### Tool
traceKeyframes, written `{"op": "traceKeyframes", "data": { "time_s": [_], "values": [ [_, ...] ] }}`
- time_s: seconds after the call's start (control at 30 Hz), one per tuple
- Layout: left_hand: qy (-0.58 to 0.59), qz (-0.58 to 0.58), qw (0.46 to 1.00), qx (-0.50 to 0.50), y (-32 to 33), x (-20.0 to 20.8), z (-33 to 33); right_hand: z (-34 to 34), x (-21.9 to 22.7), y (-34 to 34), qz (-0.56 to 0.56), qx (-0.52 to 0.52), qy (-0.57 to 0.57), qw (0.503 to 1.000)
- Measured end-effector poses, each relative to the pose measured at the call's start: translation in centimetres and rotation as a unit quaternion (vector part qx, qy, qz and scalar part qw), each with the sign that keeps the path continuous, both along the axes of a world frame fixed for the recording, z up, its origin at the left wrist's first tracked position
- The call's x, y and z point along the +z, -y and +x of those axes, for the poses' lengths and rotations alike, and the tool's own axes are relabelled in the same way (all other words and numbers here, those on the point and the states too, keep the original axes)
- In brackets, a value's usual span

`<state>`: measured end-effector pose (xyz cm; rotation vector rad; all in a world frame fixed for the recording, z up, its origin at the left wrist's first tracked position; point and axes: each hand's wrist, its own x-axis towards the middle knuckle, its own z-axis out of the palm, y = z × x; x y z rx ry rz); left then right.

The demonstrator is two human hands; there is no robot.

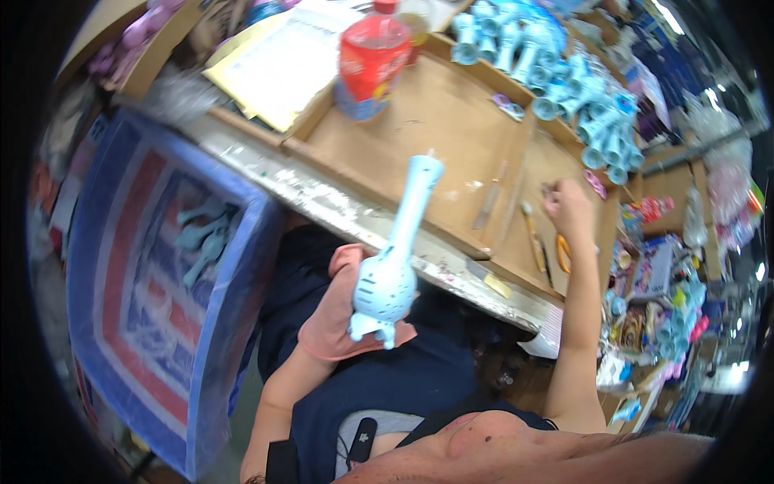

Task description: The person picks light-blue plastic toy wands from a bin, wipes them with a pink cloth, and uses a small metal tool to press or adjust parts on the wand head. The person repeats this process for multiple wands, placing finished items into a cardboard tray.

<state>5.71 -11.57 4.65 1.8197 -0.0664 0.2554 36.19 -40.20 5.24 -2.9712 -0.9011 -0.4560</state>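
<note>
My left hand (329,315), covered by a salmon-pink cloth or glove, is closed round the round body of a light blue long-necked plastic figure (385,286). The figure has dark slots in its body and small knobs at its lower end; its neck points up over the table edge. Over the right compartment of a cardboard tray (387,165), my right hand (571,208) is bare, its fingers curled together. Whatever they may pinch is too small to make out. Close to that hand lie orange-handled scissors (563,254), a thin wooden-handled tool (534,235) and a pink piece (595,184).
Many similar light blue figures (597,109) are heaped behind the tray. A red bottle (372,60) stands in its far left corner, beside papers (278,64). Left of my lap, a blue-and-red lined bin (210,339) holds several blue figures. A narrow blade (490,198) lies near the divider.
</note>
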Motion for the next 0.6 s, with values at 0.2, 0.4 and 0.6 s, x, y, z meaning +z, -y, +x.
{"op": "traceKeyframes", "data": {
  "time_s": [0.2, 0.4, 0.6],
  "values": [
    [-0.096, -0.123, 0.986, -0.051, -0.2, -0.8, 0.3, -12.4, 3.9, -4.3, 0.671, 0.194, -0.09, 0.71],
    [-0.102, -0.167, 0.98, -0.043, 0.5, -1.5, -0.2, -18.4, 1.5, -8.4, 0.623, 0.278, -0.21, 0.701],
    [-0.078, -0.13, 0.988, -0.043, 0.5, -1.1, 0.1, -18.7, -0.5, -9.2, 0.61, 0.301, -0.242, 0.692]
  ]
}}
